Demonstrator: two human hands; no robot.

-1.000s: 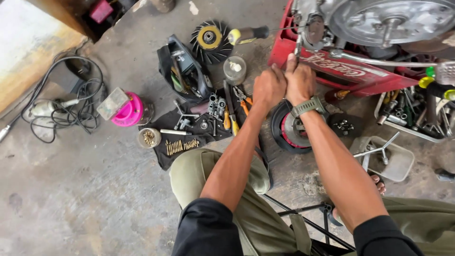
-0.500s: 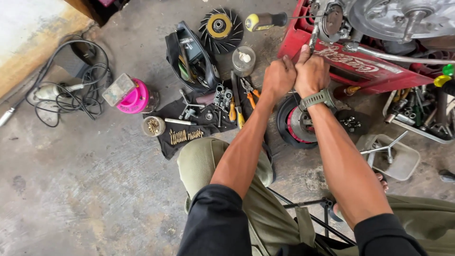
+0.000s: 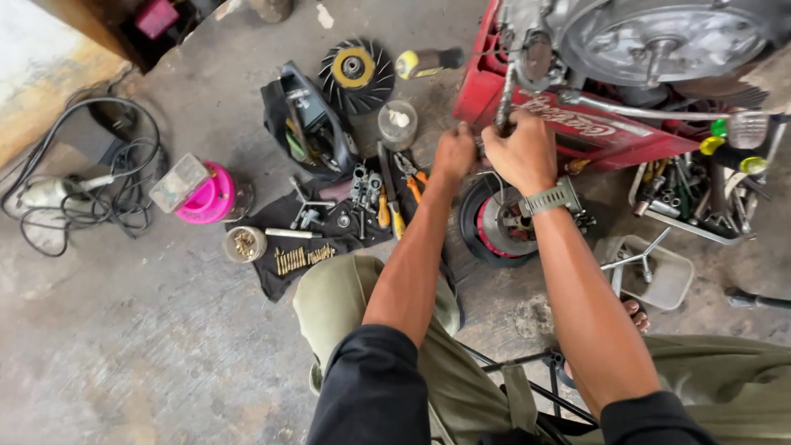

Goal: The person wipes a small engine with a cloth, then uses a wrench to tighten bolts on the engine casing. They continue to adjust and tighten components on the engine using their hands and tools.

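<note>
Currently: right hand [image 3: 522,152] fingers closed round an upright metal tool [image 3: 503,97] at the red crate [image 3: 577,132] edge, left hand [image 3: 454,153] curled just beside, its grip unclear; engine [image 3: 651,37] above the fingers, clutch disc [image 3: 503,222] below, bare concrete floor [image 3: 124,346] far left.

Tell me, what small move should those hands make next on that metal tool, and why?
Probably keep turning the metal tool. The right hand grips its lower end while its top sits in the engine on the red crate; the left hand steadies beside it.
</note>
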